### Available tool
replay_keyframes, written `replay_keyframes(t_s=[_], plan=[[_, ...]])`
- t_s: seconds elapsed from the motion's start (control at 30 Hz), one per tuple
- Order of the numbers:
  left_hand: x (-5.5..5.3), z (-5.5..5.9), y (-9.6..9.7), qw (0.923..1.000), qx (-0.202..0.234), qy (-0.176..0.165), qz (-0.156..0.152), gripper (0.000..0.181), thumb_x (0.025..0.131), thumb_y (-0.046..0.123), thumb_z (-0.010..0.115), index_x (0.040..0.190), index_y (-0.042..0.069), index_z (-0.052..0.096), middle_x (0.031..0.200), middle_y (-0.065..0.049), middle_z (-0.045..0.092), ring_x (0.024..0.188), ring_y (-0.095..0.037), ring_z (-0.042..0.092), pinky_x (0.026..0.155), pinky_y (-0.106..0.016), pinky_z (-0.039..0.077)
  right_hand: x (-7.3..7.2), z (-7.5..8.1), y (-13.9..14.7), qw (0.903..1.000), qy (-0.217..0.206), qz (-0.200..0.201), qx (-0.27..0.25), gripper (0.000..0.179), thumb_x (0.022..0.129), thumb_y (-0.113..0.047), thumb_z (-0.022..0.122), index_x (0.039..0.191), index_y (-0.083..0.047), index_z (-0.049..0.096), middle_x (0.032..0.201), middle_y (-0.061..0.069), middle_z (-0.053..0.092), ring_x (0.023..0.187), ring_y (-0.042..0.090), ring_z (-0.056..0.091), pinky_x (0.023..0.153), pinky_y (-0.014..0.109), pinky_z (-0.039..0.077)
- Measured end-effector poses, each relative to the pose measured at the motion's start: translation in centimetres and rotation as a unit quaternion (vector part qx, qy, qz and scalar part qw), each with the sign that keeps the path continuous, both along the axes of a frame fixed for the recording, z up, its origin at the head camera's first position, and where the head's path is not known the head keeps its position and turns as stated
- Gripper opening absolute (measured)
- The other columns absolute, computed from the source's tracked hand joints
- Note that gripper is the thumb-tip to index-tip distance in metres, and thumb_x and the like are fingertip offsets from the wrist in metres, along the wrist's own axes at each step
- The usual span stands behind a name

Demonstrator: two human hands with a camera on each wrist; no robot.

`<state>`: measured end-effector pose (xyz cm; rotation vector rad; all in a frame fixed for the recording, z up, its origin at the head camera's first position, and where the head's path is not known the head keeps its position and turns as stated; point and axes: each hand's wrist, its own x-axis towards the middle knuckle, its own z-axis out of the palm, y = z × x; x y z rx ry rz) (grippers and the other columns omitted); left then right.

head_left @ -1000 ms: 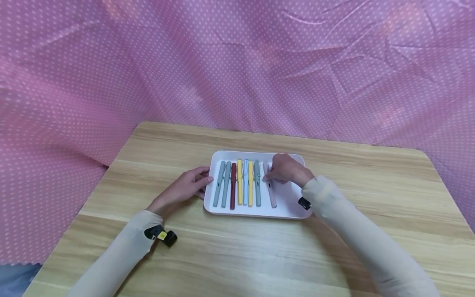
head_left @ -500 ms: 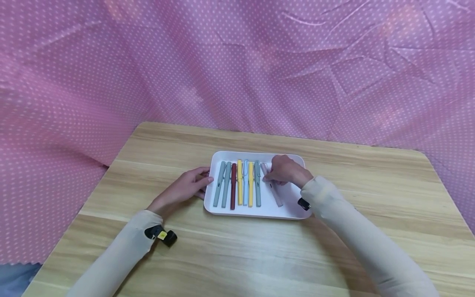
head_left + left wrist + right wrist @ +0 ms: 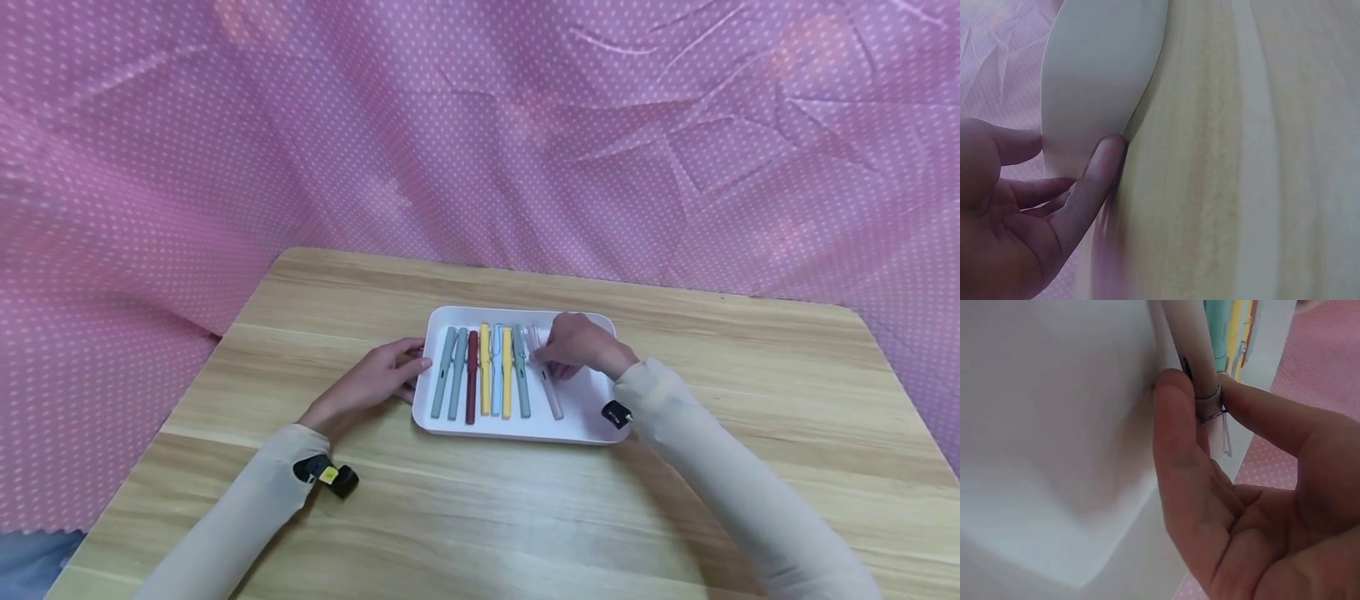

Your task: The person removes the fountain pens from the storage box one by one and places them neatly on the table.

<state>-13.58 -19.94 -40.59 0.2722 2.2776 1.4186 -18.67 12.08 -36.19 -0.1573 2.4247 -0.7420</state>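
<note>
A pink dotted cloth (image 3: 480, 125) is hung behind everything, and the wooden bench (image 3: 480, 517) is laid out in front of it. On the bench a white tray (image 3: 583, 404) is placed, by which all else is located. At the tray's left end its wall is held by the left hand (image 3: 375, 375), the thumb set at the rim and the fingers against the outside. Over the tray's right half the right hand (image 3: 581, 343) is poised, its thumb and forefinger brought together on a pale pink pen (image 3: 553, 396).

That pen is slanted inside the tray, its clip end pointed to the far rim; whether it is fully rested on the floor cannot be told. From the tray's left wall to past its middle, seven pens are lined up: two green (image 3: 442, 379), one dark red (image 3: 471, 379), one yellow (image 3: 485, 379), one light blue (image 3: 497, 383), another yellow and another green.

The pink pen may be judged light, stiff and smooth, so easily rolled or swivelled when pinched at one point. It is best taken across the barrel near its middle, with the thin metal clip (image 3: 1227, 434) left unpressed.
</note>
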Motion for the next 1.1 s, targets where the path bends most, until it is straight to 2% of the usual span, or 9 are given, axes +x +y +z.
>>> replay_keyframes(t_s=[0.17,0.53,0.8,1.1], plan=[[-0.1,0.1,0.0,1.0000,-0.005,-0.001,-0.001,0.057,0.112,0.025,0.051,0.159,-0.002,0.033,0.134,-0.026,0.062,0.103,-0.028,0.071,0.081,-0.036,0.064,0.0,0.4,0.5,0.9988,-0.017,-0.026,-0.037,0.035,0.100,-0.024,0.072,0.116,0.008,0.068,0.089,0.012,0.075,0.076,0.019,0.074,0.072,0.030,0.064],[0.0,0.4,0.1,0.9999,-0.015,0.003,-0.001,0.058,0.112,0.025,0.051,0.159,-0.003,0.032,0.140,-0.028,0.056,0.102,-0.028,0.071,0.081,-0.035,0.064,0.7,1.6,1.0,0.9915,-0.018,-0.055,-0.117,0.021,0.099,-0.018,0.073,0.100,0.003,0.070,0.093,0.014,0.074,0.086,0.029,0.074,0.082,0.039,0.065],[0.0,0.2,0.1,0.9998,-0.016,0.007,-0.007,0.057,0.112,0.025,0.050,0.159,-0.002,0.033,0.139,-0.028,0.058,0.103,-0.029,0.071,0.082,-0.035,0.064,1.4,2.0,1.7,0.9849,-0.025,-0.058,-0.162,0.019,0.099,-0.015,0.072,0.100,0.004,0.067,0.095,0.014,0.072,0.083,0.023,0.071,0.087,0.043,0.063],[-0.1,0.0,0.2,0.9997,-0.019,0.014,-0.005,0.056,0.112,0.023,0.050,0.158,-0.004,0.033,0.136,-0.027,0.057,0.098,-0.028,0.072,0.080,-0.036,0.064,1.9,2.2,3.4,0.9716,-0.016,-0.061,-0.228,0.025,0.098,-0.009,0.072,0.113,0.009,0.062,0.104,0.019,0.071,0.093,0.027,0.072,0.094,0.046,0.061]])
